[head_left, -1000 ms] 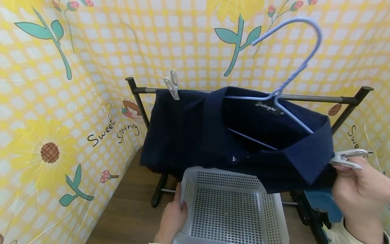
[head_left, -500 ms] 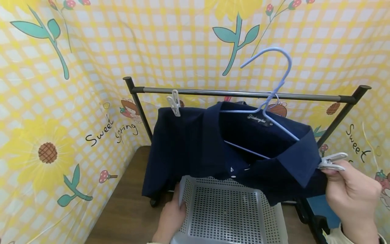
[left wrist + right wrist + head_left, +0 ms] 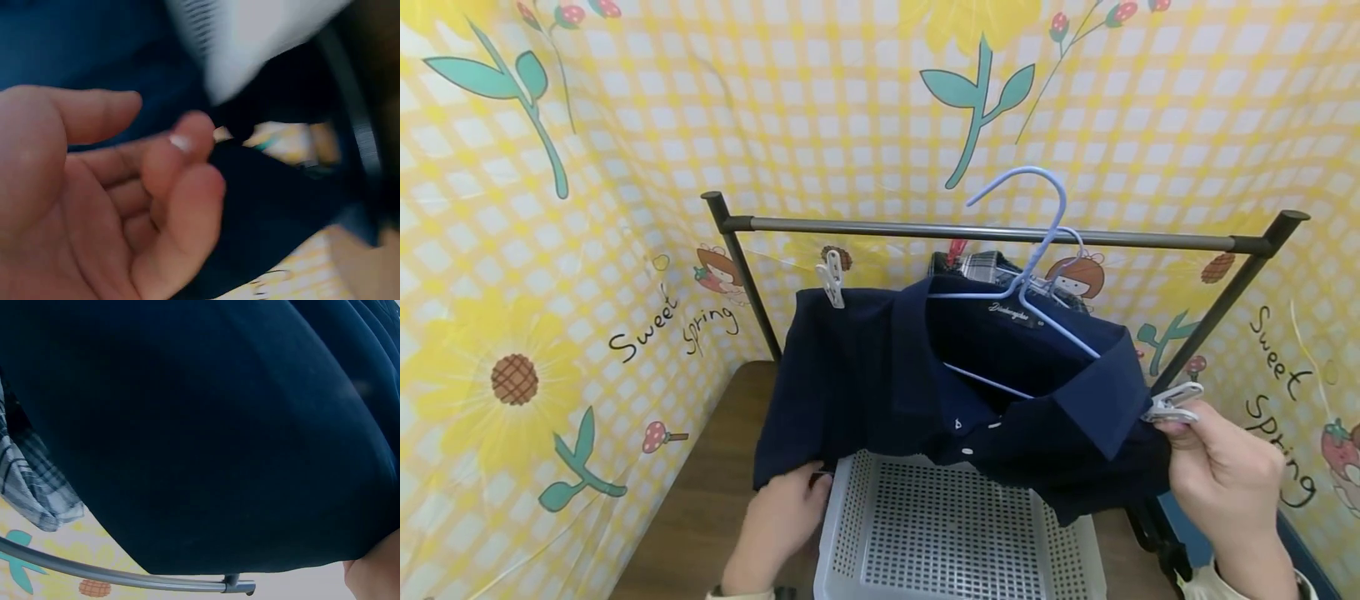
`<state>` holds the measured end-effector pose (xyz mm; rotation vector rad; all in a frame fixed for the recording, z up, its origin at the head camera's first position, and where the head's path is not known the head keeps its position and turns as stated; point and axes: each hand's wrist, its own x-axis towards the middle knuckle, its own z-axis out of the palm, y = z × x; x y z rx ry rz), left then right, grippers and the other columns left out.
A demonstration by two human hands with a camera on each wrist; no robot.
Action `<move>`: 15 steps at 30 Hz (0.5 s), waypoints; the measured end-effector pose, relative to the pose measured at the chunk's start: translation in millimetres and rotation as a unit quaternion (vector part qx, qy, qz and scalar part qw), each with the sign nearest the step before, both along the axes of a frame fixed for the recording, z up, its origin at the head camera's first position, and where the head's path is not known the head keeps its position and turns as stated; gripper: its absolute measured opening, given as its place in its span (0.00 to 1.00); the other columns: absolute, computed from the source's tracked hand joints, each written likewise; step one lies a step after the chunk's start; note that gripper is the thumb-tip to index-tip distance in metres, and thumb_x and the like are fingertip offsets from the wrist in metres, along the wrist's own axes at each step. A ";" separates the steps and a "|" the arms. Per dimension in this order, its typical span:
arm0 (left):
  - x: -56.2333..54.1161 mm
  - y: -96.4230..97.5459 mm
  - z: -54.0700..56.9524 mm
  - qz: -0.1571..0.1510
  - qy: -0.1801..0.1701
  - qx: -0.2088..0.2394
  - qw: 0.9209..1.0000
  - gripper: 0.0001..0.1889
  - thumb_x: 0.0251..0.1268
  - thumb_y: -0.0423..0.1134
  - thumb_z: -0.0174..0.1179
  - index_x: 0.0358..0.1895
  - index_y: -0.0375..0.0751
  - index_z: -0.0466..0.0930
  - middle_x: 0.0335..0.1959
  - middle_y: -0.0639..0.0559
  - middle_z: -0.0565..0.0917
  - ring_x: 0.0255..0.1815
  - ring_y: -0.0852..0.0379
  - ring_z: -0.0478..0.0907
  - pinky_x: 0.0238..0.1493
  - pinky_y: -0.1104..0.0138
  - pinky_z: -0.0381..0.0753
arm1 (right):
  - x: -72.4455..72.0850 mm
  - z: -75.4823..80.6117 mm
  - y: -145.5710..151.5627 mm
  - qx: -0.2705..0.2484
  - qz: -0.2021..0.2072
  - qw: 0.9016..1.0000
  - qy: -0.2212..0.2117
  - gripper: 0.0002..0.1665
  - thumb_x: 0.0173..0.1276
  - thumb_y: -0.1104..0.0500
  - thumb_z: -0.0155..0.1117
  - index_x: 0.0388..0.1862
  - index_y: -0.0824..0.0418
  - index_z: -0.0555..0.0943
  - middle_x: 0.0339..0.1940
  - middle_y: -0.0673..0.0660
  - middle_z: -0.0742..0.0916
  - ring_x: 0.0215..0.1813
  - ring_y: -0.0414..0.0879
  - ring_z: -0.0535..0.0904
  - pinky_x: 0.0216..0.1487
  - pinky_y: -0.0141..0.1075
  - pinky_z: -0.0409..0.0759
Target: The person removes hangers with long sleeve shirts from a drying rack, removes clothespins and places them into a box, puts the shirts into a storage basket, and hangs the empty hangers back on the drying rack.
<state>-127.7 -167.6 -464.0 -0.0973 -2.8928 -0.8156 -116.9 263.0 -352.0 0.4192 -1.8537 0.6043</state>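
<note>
The navy shirt (image 3: 857, 375) at the frame's centre, probably light and limp yet stiffened by its hanger (image 3: 1047, 243), so best held by the shoulders, is pinched beside the centre-right peg (image 3: 1176, 403) by the right hand (image 3: 1228, 471), while nothing is gripped by the loosely curled left hand (image 3: 786, 510), lower left.
</note>
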 end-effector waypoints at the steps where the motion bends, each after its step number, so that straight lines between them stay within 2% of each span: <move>1: -0.1 -4.1 12.1 -0.005 0.016 0.007 1.000 0.11 0.74 0.40 0.59 0.51 0.41 0.86 0.39 0.47 0.87 0.32 0.49 0.84 0.35 0.50 0.81 | -0.6 -1.0 -0.4 0.000 0.001 1.000 0.001 0.35 0.80 0.41 0.52 0.20 0.65 0.81 0.18 0.62 0.83 0.18 0.29 0.72 0.28 0.16 0.66; 5: 0.2 -20.5 57.6 -0.027 0.068 0.082 0.994 0.07 0.74 0.36 0.58 0.41 0.47 0.86 0.24 0.60 0.80 0.21 0.61 0.74 0.27 0.62 0.75 | -3.1 -4.7 -3.2 0.003 0.008 1.000 0.007 0.36 0.79 0.40 0.53 0.20 0.66 0.81 0.18 0.61 0.83 0.21 0.30 0.75 0.34 0.15 0.66; 7: -0.9 -26.1 75.7 -0.040 0.122 0.111 0.986 0.07 0.74 0.33 0.58 0.40 0.47 0.85 0.23 0.62 0.78 0.21 0.63 0.73 0.26 0.66 0.74 | -4.1 -5.9 -5.0 0.005 0.013 1.000 0.012 0.36 0.78 0.39 0.53 0.20 0.66 0.80 0.18 0.60 0.83 0.21 0.31 0.75 0.36 0.15 0.66; 8: -2.3 -28.1 82.6 -0.051 0.157 0.121 0.979 0.07 0.74 0.32 0.58 0.41 0.46 0.86 0.25 0.62 0.80 0.23 0.64 0.74 0.27 0.68 0.74 | -4.5 -6.4 -5.9 0.007 0.015 1.000 0.012 0.36 0.78 0.39 0.53 0.20 0.66 0.80 0.18 0.60 0.83 0.20 0.33 0.75 0.35 0.15 0.66; 10: -8.2 -30.3 93.5 -0.077 0.249 0.131 0.956 0.08 0.71 0.29 0.59 0.45 0.42 0.86 0.31 0.59 0.82 0.28 0.62 0.76 0.31 0.71 0.74 | -4.6 -7.1 -7.6 0.015 0.020 1.000 0.008 0.35 0.78 0.39 0.52 0.20 0.65 0.79 0.17 0.59 0.82 0.19 0.34 0.73 0.32 0.17 0.67; 12: -17.0 -30.1 101.6 -0.103 0.335 0.138 0.926 0.09 0.71 0.29 0.59 0.49 0.38 0.85 0.38 0.53 0.84 0.35 0.58 0.78 0.40 0.72 0.74 | -4.5 -8.0 -9.3 0.023 0.026 0.999 0.002 0.35 0.78 0.39 0.52 0.20 0.65 0.79 0.17 0.57 0.82 0.19 0.35 0.72 0.30 0.18 0.68; 14: -26.2 -29.2 107.3 -0.125 0.388 0.142 0.902 0.12 0.72 0.33 0.58 0.55 0.35 0.82 0.46 0.46 0.83 0.44 0.51 0.78 0.50 0.70 0.73 | -4.3 -9.5 -10.8 0.033 0.034 0.999 -0.006 0.34 0.78 0.40 0.51 0.20 0.64 0.79 0.18 0.56 0.82 0.19 0.35 0.72 0.28 0.20 0.69; 15: -30.9 -29.0 109.6 -0.133 0.399 0.143 0.896 0.15 0.74 0.37 0.57 0.58 0.35 0.80 0.49 0.44 0.81 0.49 0.48 0.77 0.54 0.68 0.71 | -4.4 -10.5 -11.7 0.038 0.038 0.999 -0.010 0.34 0.79 0.40 0.51 0.21 0.64 0.79 0.18 0.56 0.82 0.19 0.35 0.72 0.27 0.21 0.70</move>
